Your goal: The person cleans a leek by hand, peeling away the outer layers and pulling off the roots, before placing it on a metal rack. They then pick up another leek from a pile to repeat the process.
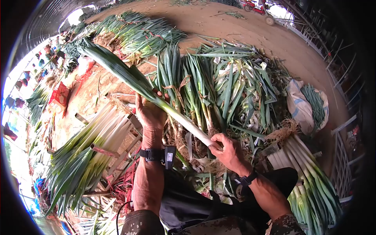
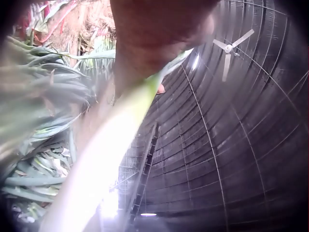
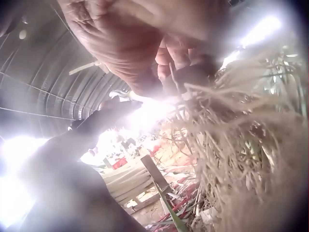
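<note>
A long leek (image 1: pixel 184 120) slants across the middle of the head view, green leaves up to the left and white shank down to the right. My left hand (image 1: pixel 150 114) holds it from below where green turns white, thumb on one side and fingertips showing on the other. Near the root end, my right hand (image 1: pixel 232 153) pinches the white shank between thumb and fingers. Pale roots (image 3: pixel 227 150) hang below that hand in the right wrist view. The bright white shank (image 2: pixel 104 150) runs down from the left hand in the left wrist view.
Trimmed leeks lie in a wooden rack (image 1: pixel 105 150) at left, with another leek bundle (image 1: pixel 309 172) at right. Untrimmed leeks (image 1: pixel 192 86) and a heap of stripped leaves (image 1: pixel 250 84) lie ahead. A white sack (image 1: pixel 298 102) stands at right; red strings (image 1: pixel 125 182) lie at lower left.
</note>
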### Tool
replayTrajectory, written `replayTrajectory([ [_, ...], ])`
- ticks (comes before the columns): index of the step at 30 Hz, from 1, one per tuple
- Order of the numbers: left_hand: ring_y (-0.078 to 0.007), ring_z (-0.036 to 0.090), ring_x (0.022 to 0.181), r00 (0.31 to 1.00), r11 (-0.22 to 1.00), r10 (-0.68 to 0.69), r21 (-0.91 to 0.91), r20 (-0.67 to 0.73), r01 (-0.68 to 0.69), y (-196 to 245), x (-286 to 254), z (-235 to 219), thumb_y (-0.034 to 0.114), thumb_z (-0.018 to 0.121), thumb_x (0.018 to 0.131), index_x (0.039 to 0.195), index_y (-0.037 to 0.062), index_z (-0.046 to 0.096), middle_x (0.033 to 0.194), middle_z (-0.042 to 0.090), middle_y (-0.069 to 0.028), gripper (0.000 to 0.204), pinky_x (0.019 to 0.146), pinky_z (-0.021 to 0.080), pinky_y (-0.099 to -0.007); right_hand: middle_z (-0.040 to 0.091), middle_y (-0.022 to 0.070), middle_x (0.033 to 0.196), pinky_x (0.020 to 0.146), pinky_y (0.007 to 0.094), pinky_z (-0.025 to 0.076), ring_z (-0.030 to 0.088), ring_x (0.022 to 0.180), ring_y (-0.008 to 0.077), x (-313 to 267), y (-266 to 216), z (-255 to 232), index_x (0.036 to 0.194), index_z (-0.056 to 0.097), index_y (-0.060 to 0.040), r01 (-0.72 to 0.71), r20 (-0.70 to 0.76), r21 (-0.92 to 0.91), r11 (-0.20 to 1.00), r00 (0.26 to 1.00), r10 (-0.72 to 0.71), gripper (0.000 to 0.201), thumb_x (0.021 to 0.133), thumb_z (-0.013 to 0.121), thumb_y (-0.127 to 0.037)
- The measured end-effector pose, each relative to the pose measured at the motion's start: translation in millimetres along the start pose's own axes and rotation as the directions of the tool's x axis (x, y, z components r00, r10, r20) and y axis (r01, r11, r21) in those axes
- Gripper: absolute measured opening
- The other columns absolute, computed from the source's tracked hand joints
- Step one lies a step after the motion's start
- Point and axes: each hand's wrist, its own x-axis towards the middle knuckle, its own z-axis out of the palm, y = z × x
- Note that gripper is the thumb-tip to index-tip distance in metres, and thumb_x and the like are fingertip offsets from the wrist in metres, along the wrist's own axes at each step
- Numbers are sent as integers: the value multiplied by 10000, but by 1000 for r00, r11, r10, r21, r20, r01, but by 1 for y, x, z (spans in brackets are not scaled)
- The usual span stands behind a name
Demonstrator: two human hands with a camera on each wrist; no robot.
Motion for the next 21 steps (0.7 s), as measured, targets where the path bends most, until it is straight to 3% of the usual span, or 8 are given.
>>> replayTrajectory([
  [4, -233, 624, 891, 999, 1000, -21, 4, 36, 21, 1, 0, -5, 426, 527, 1011, 1122, 51, 623, 1000, 663, -102, 403, 898, 492, -482, 718, 139, 884, 699, 380, 575, 732, 815, 301, 3, 5, 1, 1042, 611, -65, -15, 24, -14, 1000, 1000, 15, 274, 829, 772, -126],
  [13, -223, 613, 877, 1000, 999, -15, 31, 24, 14, -4, -5, 1, 405, 592, 991, 1091, 30, 609, 941, 640, -84, 389, 907, 502, -473, 721, 140, 884, 724, 320, 564, 737, 820, 218, 0, 36, 13, 1028, 617, -28, -70, 37, 171, 983, 997, 64, 275, 827, 785, -112],
  [19, -221, 612, 869, 999, 998, -50, 49, 9, 49, -5, -9, 7, 399, 627, 975, 1072, 21, 615, 900, 628, -82, 391, 906, 505, -456, 698, 83, 826, 681, 295, 539, 664, 748, 113, -2, 40, 16, 997, 626, -20, -272, 117, 385, 882, 962, 246, 231, 854, 780, -116],
  [21, -223, 612, 866, 999, 998, -52, 45, 2, 52, -6, -9, 7, 398, 630, 975, 1073, 21, 613, 891, 625, -85, 390, 904, 506, -456, 685, 71, 804, 644, 300, 522, 637, 716, 103, 0, 37, 11, 978, 632, -21, -259, 158, 326, 909, 963, 217, 208, 862, 776, -117],
])
